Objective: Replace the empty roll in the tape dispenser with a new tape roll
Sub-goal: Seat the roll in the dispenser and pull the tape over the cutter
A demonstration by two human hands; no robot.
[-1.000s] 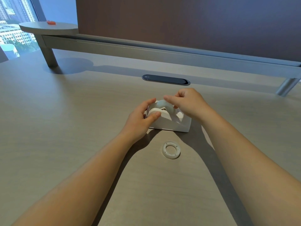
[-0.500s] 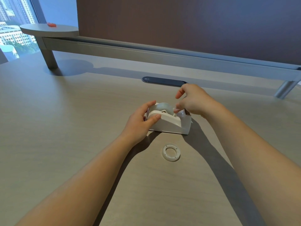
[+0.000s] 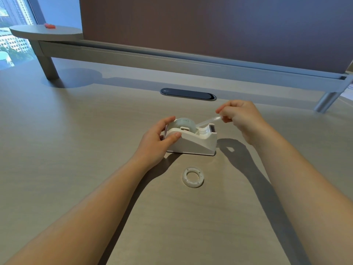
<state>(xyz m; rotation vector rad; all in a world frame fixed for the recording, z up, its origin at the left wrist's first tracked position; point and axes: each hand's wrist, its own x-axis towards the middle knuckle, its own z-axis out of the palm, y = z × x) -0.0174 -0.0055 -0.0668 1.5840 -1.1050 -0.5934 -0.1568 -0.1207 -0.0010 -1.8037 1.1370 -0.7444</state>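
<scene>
Because the new tape roll (image 3: 185,122) already sits in the tape dispenser (image 3: 193,139) at the desk's middle, the coming move turns on the tape strip (image 3: 209,121), which runs rightward from the roll and rises above the cutter (image 3: 212,128). Nearer the cutter, the right hand (image 3: 241,116) pinches the strip's free end. Curled around the dispenser's rear, the left hand (image 3: 157,139) steadies it. One empty core (image 3: 193,177) lies near, toward the person. Count: one dispenser, one roll, one core.
</scene>
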